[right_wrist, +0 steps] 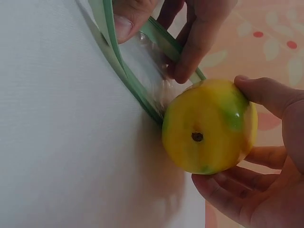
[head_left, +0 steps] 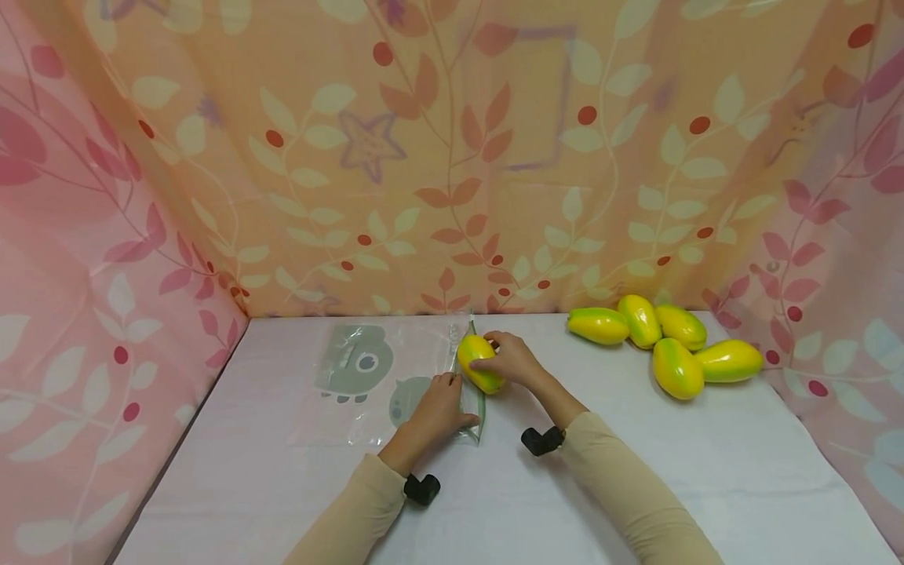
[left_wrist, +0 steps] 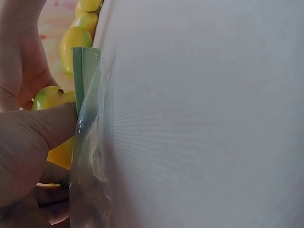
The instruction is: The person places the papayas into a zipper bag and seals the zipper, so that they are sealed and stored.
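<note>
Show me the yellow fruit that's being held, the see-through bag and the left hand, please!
Yellow fruit (right_wrist: pixel 209 127): right wrist view, on the rounded end facing the camera.
See-through bag (head_left: pixel 408 357): head view, on its clear plastic side.
Left hand (head_left: pixel 438 408): head view, on its back.

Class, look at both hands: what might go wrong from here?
The glossy yellow-and-green oval fruit might slip, since the right hand holds it by smooth, rounded sides. It might also catch on the green-edged clear plastic bag, whose mouth could close if the left hand at its edge shifts.
</note>
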The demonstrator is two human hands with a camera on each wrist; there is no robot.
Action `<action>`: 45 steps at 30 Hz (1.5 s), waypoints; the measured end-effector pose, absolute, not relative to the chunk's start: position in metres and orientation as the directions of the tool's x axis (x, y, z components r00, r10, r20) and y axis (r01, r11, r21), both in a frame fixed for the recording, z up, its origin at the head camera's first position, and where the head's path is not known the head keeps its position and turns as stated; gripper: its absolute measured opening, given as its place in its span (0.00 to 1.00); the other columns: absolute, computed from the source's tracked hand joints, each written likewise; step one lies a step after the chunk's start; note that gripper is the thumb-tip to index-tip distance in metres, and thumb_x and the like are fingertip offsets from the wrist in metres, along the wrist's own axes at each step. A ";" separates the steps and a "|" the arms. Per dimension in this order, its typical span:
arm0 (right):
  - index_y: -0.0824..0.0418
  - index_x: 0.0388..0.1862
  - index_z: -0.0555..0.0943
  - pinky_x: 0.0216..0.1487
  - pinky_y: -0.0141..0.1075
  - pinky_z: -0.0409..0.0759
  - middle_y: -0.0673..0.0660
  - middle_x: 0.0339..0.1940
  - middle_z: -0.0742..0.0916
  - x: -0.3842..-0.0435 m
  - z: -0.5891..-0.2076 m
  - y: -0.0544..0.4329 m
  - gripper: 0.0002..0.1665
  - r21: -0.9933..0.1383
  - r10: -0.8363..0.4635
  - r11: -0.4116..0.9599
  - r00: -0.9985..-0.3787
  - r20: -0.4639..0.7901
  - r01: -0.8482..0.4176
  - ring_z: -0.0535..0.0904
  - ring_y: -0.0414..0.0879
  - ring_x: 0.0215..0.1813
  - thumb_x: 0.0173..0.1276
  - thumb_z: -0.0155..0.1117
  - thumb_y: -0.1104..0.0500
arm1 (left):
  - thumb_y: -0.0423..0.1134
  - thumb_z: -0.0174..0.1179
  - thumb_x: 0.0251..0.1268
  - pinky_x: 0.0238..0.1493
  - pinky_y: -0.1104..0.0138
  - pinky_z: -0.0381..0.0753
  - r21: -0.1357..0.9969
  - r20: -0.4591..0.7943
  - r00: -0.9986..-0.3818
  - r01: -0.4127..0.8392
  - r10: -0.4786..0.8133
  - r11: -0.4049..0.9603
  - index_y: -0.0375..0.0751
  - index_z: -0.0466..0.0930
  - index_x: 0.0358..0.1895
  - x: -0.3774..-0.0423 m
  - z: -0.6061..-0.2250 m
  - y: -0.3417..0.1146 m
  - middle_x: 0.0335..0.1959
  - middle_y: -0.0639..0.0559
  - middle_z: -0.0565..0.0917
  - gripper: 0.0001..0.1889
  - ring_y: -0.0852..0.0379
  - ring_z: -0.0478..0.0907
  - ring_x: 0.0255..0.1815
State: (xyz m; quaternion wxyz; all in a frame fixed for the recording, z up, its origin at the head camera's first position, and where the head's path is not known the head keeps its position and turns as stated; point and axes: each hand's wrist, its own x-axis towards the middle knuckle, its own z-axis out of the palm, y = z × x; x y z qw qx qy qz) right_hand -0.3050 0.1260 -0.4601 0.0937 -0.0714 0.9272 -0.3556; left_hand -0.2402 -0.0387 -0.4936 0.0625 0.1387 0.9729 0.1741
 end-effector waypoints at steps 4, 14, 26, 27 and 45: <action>0.62 0.65 0.72 0.58 0.45 0.80 0.63 0.58 0.81 -0.307 -0.458 0.124 0.41 -0.651 -0.192 0.757 -0.972 -0.135 -0.059 0.77 0.54 0.54 0.57 0.73 0.44 | 0.57 0.73 0.48 0.64 0.58 0.74 0.358 -0.075 -0.953 0.248 0.293 0.900 0.29 0.67 0.67 -0.240 -0.493 -0.038 0.61 0.39 0.73 0.47 0.47 0.70 0.58; 0.64 0.64 0.73 0.59 0.45 0.79 0.63 0.56 0.82 -0.309 -0.452 0.121 0.40 -0.649 -0.203 0.759 -0.966 -0.160 -0.052 0.77 0.54 0.52 0.58 0.73 0.45 | 0.51 0.67 0.59 0.66 0.55 0.72 0.432 -0.036 -0.953 0.258 0.302 0.864 0.29 0.69 0.66 -0.242 -0.499 -0.045 0.64 0.37 0.73 0.38 0.44 0.70 0.63; 0.63 0.63 0.73 0.60 0.45 0.79 0.62 0.56 0.82 -0.309 -0.452 0.121 0.40 -0.653 -0.186 0.757 -0.965 -0.184 -0.022 0.76 0.53 0.52 0.57 0.73 0.45 | 0.37 0.70 0.54 0.55 0.55 0.77 0.594 0.062 -0.975 0.209 0.215 0.777 0.38 0.73 0.52 -0.242 -0.501 -0.048 0.50 0.42 0.76 0.23 0.48 0.76 0.49; 0.63 0.63 0.73 0.59 0.45 0.80 0.62 0.55 0.82 -0.308 -0.452 0.121 0.40 -0.655 -0.186 0.756 -0.965 -0.184 -0.021 0.76 0.53 0.51 0.57 0.73 0.45 | 0.37 0.70 0.54 0.55 0.55 0.77 0.598 0.071 -0.977 0.201 0.199 0.776 0.38 0.72 0.54 -0.242 -0.501 -0.047 0.50 0.42 0.77 0.24 0.48 0.75 0.49; 0.63 0.62 0.73 0.57 0.43 0.81 0.61 0.54 0.82 -0.308 -0.453 0.120 0.40 -0.665 -0.176 0.747 -0.967 -0.185 -0.009 0.76 0.52 0.50 0.56 0.74 0.45 | 0.33 0.66 0.53 0.25 0.68 0.72 0.632 0.044 -0.995 0.096 0.088 0.769 0.25 0.79 0.48 -0.240 -0.494 -0.042 0.22 0.48 0.78 0.19 0.55 0.71 0.24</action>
